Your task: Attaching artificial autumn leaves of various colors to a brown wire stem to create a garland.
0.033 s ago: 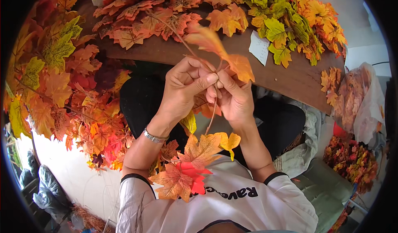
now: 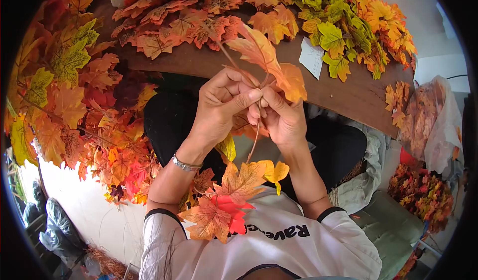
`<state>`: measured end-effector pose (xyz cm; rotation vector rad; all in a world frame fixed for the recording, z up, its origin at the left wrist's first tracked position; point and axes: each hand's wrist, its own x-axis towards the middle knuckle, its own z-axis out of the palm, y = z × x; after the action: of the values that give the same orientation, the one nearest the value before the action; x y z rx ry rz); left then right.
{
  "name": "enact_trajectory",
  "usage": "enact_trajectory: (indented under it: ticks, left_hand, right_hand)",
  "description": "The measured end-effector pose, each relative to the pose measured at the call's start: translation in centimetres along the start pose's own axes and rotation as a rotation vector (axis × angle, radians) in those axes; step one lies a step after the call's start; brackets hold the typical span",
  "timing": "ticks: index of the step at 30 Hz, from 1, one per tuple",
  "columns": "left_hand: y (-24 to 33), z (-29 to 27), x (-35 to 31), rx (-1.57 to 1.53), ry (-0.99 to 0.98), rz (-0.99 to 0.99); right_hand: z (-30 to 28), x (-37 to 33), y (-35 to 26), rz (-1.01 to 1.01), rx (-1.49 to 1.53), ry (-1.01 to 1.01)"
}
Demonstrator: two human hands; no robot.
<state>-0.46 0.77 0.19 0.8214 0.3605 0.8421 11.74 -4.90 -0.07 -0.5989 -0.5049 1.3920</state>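
Observation:
Both hands meet over my lap around the thin brown stem [image 2: 255, 143] of an artificial maple-leaf garland. My left hand [image 2: 219, 103] is closed, thumb and fingers pinching the stem. Pressed against it, my right hand [image 2: 284, 118] also pinches at the same joint. Above the fingers rises an orange leaf [image 2: 266, 56] on a short stalk. Another length of stem slants up and left from the left hand. Below, the garland hangs over my shirt with an orange leaf pair [image 2: 241, 183], a red leaf [image 2: 233, 211] and a yellow leaf [image 2: 275, 174]. The pinched joint is partly hidden by fingertips.
A brown table [image 2: 338, 93] spans the far side, bearing piled red-orange leaves [image 2: 184, 18], green leaves [image 2: 332, 37] and a white paper slip [image 2: 311, 57]. Leaf garlands [image 2: 69, 106] crowd the left. Plastic-wrapped leaves [image 2: 428, 120] are at the right, above a bunch of small leaves [image 2: 420, 195].
The orange leaf above my fingers has swung slightly right and shows less blur. The stem slanting up-left has shifted a little right. Both hands keep their pinch.

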Motion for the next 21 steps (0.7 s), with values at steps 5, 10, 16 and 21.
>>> enact_trajectory:
  ticks: [5, 10, 16, 21]
  left_hand:
    - [1.1, -0.2, 0.1, 0.239, 0.014, 0.012]
    - [1.7, -0.2, 0.0, 0.133, 0.001, 0.082]
    - [1.8, -0.4, -0.1, -0.012, -0.051, 0.081]
    - [2.7, -1.3, -0.9, -0.065, -0.101, 0.091]
  right_hand:
    - [-0.6, 0.0, -0.2, -0.019, -0.106, 0.037]
    - [-1.2, 0.5, 0.2, 0.164, 0.067, -0.101]
    - [-1.3, 0.3, 1.3, 0.38, 0.479, -0.274]
    - [-1.5, 1.5, 0.5, 0.334, 0.015, -0.221]
